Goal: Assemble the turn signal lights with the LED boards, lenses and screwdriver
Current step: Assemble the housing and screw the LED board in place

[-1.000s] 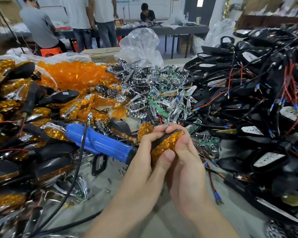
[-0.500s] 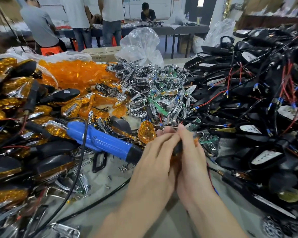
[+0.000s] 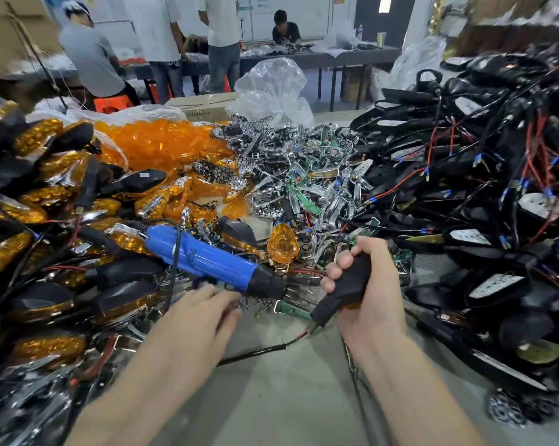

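Cluttered worktop point(image 3: 271, 391): the hands have parted.
Right hand point(image 3: 368, 304) fingers wrap the light point(image 3: 349, 281); at its 9 o'clock, left hand point(image 3: 204, 313), fingers loose and empty, reaches the screwdriver point(image 3: 207, 262), perhaps touching it. Screwing likely follows.

**Heaps on three sides of the bench**

On the bench point(image 3: 288, 365), assembled lights point(image 3: 30, 204) lie heaped at the left, with lenses point(image 3: 162, 146) behind them. LED boards point(image 3: 304, 175) fill the middle and wired housings point(image 3: 464, 188) the right. The screwdriver point(image 3: 207, 262) lies before the lenses. The left hand point(image 3: 204, 310) is just beside its nose, and the right hand point(image 3: 365, 291) grips a turn signal light point(image 3: 345, 284) to its right.
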Available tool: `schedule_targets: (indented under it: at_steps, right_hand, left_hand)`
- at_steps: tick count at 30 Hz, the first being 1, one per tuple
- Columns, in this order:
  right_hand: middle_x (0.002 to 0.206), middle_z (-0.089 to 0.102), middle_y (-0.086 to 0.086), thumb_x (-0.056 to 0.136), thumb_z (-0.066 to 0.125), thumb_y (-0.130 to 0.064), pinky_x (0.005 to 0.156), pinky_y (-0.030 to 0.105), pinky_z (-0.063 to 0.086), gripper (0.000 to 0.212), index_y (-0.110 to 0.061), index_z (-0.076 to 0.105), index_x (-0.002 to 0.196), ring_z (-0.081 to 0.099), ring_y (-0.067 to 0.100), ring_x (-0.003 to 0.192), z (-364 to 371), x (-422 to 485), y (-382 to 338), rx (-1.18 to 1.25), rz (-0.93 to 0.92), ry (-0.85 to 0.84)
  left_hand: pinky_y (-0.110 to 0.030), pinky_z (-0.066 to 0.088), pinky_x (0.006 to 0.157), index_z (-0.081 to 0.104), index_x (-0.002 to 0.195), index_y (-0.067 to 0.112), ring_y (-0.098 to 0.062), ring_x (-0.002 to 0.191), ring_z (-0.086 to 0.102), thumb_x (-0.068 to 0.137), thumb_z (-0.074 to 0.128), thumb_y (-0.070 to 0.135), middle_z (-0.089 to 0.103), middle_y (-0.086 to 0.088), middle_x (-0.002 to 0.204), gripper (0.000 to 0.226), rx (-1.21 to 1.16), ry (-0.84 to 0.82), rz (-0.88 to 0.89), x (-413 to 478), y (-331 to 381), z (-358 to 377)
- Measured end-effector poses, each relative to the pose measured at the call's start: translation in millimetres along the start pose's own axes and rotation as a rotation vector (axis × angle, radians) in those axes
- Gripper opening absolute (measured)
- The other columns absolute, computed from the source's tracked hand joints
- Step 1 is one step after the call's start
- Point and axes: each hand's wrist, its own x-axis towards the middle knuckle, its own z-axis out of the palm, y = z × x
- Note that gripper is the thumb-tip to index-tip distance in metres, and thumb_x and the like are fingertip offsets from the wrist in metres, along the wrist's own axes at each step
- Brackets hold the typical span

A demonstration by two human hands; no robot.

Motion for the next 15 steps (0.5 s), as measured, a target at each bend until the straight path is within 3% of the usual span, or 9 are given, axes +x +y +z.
schedule_targets:
  at_steps: [6,10,13,15]
  right_hand:
    - [0.059,0.048,-0.001,0.09,0.056,-0.021,0.041,0.026,0.041,0.034,-0.024,0.059,0.056,0.046,0.015,0.046,-4.8,-1.2,5.1,-0.056,0.001,-0.045]
    - [0.059,0.048,-0.002,0.086,0.058,-0.022,0.041,0.025,0.041,0.032,-0.024,0.058,0.055,0.045,0.014,0.046,-5.8,-1.1,5.1,-0.067,0.013,-0.064]
    - [0.058,0.047,-0.002,0.089,0.053,-0.018,0.04,0.025,0.04,0.036,-0.024,0.058,0.054,0.043,0.014,0.046,-5.7,-0.3,5.4,-0.079,0.023,-0.069]
    - [0.059,0.047,-0.001,0.09,0.053,-0.018,0.041,0.025,0.04,0.036,-0.024,0.057,0.054,0.043,0.014,0.046,-5.5,-0.3,5.4,-0.076,0.032,-0.071]
  left_hand:
    - [-0.025,0.044,0.084,0.062,0.109,0.035,-0.009,0.1,0.057,0.096,0.041,0.061,0.057,0.015,0.099,0.036,0.204,0.034,-0.039,8.9,21.0,3.9]
    - [-0.033,0.049,0.071,0.071,0.099,0.03,-0.019,0.086,0.064,0.086,0.069,0.048,0.062,0.009,0.088,0.023,0.189,0.082,-0.005,-0.2,25.6,7.8]
    - [-0.03,0.045,0.072,0.067,0.105,0.035,-0.016,0.088,0.061,0.091,0.064,0.046,0.057,0.012,0.092,0.018,0.195,0.078,0.015,-1.1,28.5,10.6]
    - [-0.03,0.045,0.066,0.069,0.094,0.033,-0.017,0.078,0.06,0.087,0.072,0.038,0.057,0.01,0.085,0.009,0.206,0.101,0.053,-0.5,31.8,10.7]
